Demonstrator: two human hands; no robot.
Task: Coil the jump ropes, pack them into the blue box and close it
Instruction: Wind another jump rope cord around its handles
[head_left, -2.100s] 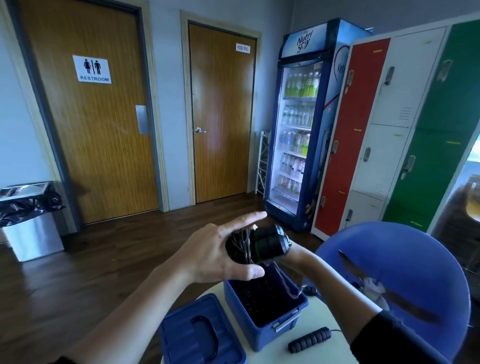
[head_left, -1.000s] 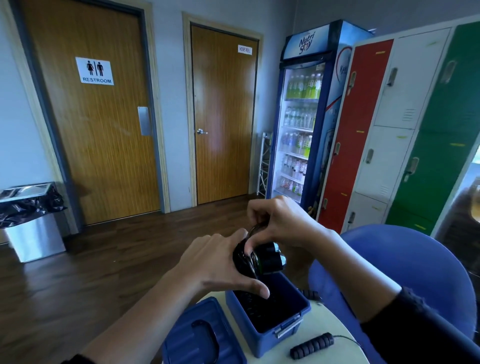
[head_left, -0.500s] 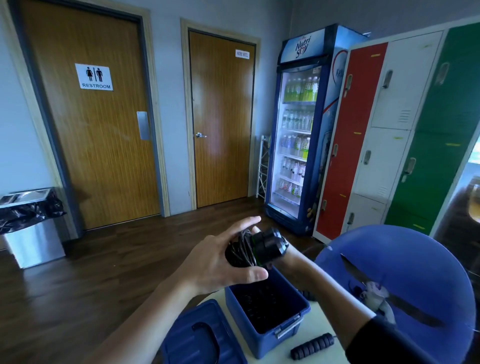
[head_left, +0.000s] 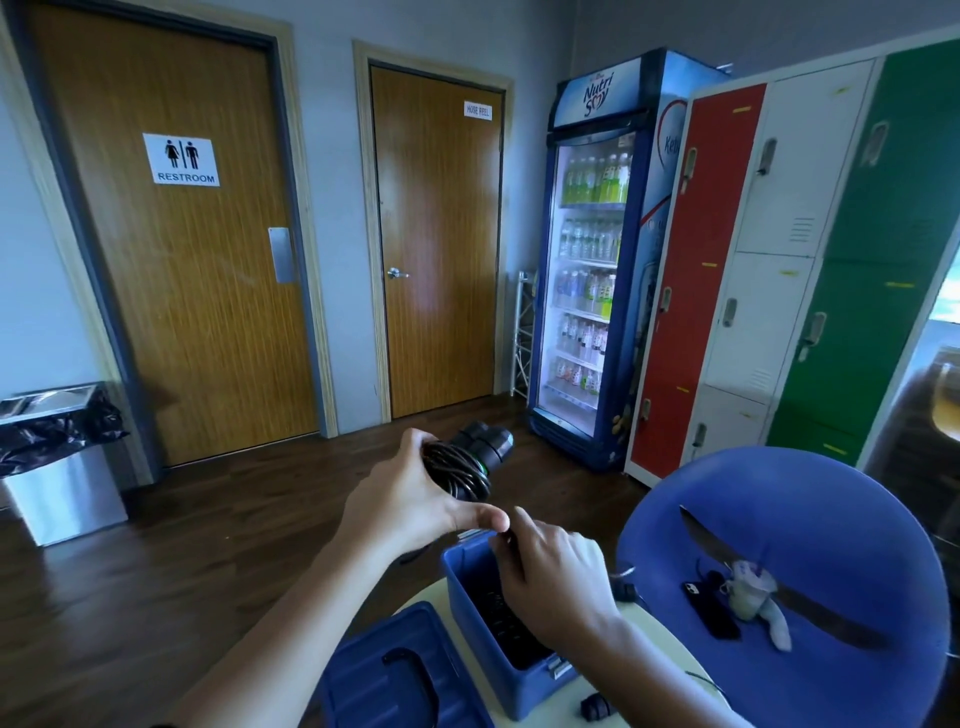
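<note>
my left hand (head_left: 402, 501) grips the coiled jump rope (head_left: 462, 462), handles pointing up and away, while my right hand (head_left: 553, 577) pinches its cord above the blue box (head_left: 470, 605).

The left hand (head_left: 402, 506) is raised toward 12 o'clock, fingers and thumb curled tight in a grasp. The right hand (head_left: 553, 577) sits lower at 5 o'clock, knuckles up, fingers pinched together.

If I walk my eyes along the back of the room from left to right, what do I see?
Trash bin → restroom door → hose reel door → drinks fridge → red lockers → white lockers → green lockers.
</note>
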